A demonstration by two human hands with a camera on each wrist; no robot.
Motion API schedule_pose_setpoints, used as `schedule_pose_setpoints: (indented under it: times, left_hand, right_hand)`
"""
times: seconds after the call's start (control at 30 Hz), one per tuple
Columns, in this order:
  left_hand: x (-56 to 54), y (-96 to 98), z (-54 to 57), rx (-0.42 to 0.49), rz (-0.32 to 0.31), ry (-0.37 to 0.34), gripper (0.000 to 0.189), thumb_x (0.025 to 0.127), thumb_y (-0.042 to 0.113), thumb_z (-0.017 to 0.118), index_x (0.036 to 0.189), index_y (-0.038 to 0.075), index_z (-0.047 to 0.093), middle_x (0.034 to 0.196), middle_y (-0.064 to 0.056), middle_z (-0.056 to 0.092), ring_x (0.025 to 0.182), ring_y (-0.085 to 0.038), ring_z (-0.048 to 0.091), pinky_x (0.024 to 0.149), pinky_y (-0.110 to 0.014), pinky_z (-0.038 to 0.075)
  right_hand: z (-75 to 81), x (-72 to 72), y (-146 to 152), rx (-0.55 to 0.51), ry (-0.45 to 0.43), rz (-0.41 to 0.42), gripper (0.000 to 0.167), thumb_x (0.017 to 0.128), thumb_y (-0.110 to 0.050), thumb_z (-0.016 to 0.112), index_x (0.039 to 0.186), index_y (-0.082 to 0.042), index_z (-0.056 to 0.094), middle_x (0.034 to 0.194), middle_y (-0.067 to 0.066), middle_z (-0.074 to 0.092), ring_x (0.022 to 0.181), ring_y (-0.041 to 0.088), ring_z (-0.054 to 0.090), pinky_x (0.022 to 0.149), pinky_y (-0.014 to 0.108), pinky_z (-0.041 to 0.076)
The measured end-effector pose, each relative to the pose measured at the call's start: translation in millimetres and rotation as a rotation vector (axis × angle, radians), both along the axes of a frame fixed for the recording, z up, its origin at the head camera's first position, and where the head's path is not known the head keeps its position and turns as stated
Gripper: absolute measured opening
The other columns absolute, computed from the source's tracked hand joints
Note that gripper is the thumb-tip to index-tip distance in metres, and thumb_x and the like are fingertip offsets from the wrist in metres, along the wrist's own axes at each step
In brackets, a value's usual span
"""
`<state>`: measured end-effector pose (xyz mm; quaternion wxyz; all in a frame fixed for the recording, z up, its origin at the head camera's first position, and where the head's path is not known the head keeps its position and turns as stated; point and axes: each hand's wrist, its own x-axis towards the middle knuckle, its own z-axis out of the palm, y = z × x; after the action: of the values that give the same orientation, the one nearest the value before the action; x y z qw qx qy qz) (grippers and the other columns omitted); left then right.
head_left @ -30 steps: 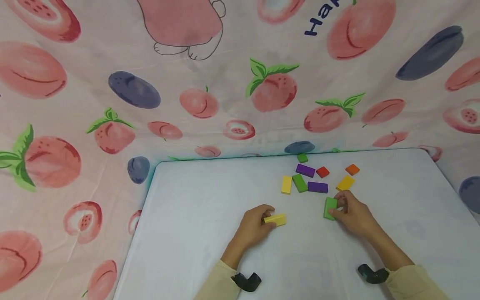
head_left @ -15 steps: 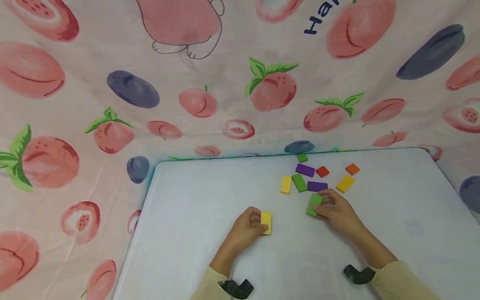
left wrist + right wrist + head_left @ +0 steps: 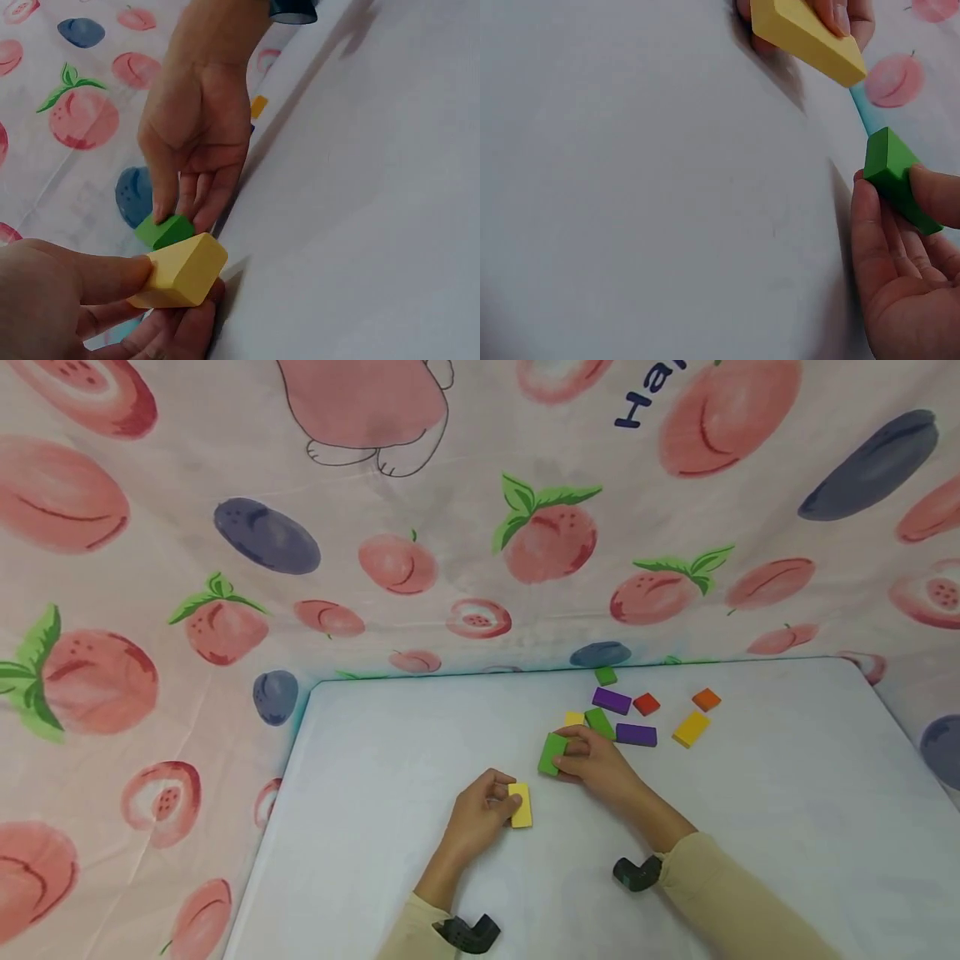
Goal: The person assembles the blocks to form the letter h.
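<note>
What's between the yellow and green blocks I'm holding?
No object: in the head view, only white tabletop shows between the yellow block and the green block.

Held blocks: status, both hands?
Left hand pinches yellow block. Right hand pinches green block. Held blocks apart, nothing visible between them. Loose yellow block partly hidden by right hand.
</note>
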<state>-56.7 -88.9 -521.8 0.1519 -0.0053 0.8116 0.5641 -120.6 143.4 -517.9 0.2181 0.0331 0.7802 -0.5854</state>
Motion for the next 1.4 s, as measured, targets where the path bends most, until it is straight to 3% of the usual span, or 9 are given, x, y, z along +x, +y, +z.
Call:
schedule_pose_setpoints:
  times: [0.33, 0.57, 0.83, 1.0, 1.17, 1.4]
  left_hand:
    - [-5.2, -2.1, 0.6, -0.121, -0.038, 0.104, 0.023, 0.09, 0.019, 0.077, 0.111, 0.014, 0.07, 0.087, 0.004, 0.071, 0.07, -0.005, 0.064, 0.062, -0.022, 0.053]
    - [-6.9, 0.6, -0.2, -0.211, -0.024, 0.179, 0.022, 0.087, 0.018, 0.081, 0.107, 0.01, 0.073, 0.084, 0.002, 0.069, 0.07, -0.004, 0.06, 0.06, -0.021, 0.051]
    - [-7.4, 1.7, 0.2, -0.295, -0.036, 0.211, 0.022, 0.086, 0.019, 0.081, 0.106, 0.011, 0.075, 0.083, 0.004, 0.066, 0.069, -0.003, 0.057, 0.06, -0.02, 0.048]
    - [-6.4, -4.5, -2.9, -0.29, -0.104, 0.218, 0.038, 0.084, 0.026, 0.084, 0.116, 0.011, 0.07, 0.09, 0.003, 0.063, 0.074, -0.004, 0.058, 0.065, -0.02, 0.049]
    - [-3.6, -15.5, -4.7, -0.204, -0.21, 0.174, 0.06, 0.077, 0.023, 0.09, 0.129, 0.01, 0.062, 0.105, -0.001, 0.058, 0.086, -0.008, 0.063, 0.073, -0.018, 0.055]
    - [-1.9, -18.4, -7.2, -0.132, -0.234, 0.147, 0.063, 0.075, 0.011, 0.09, 0.131, 0.008, 0.06, 0.11, -0.006, 0.056, 0.09, -0.012, 0.064, 0.075, -0.016, 0.058]
  right_hand:
    - [-4.9, -16.0, -35, -0.09, 0.009, -0.033, 0.044, 0.091, -0.011, 0.076, 0.131, -0.009, 0.059, 0.114, 0.015, 0.07, 0.096, 0.018, 0.07, 0.081, 0.032, 0.063]
    - [-6.3, -18.3, -46, -0.022, 0.034, -0.045, 0.041, 0.088, -0.011, 0.08, 0.126, -0.013, 0.067, 0.109, 0.012, 0.068, 0.087, 0.017, 0.071, 0.075, 0.032, 0.063]
    - [-8.2, -19.4, -47, 0.149, 0.121, 0.001, 0.037, 0.087, -0.021, 0.082, 0.122, -0.02, 0.071, 0.099, 0.006, 0.074, 0.069, 0.013, 0.07, 0.064, 0.027, 0.061]
    - [-9.5, -21.2, -41, 0.249, 0.206, 0.105, 0.038, 0.09, -0.024, 0.079, 0.126, -0.019, 0.07, 0.082, 0.002, 0.068, 0.057, 0.012, 0.062, 0.059, 0.027, 0.051]
    - [-4.3, -23.3, -33, 0.252, 0.215, 0.231, 0.046, 0.092, -0.024, 0.076, 0.136, -0.019, 0.064, 0.081, 0.001, 0.063, 0.057, 0.013, 0.059, 0.061, 0.028, 0.049]
    - [-3.9, -23.6, -28, 0.194, 0.192, 0.258, 0.045, 0.088, -0.022, 0.08, 0.131, -0.016, 0.066, 0.088, 0.004, 0.06, 0.059, 0.015, 0.06, 0.06, 0.028, 0.05]
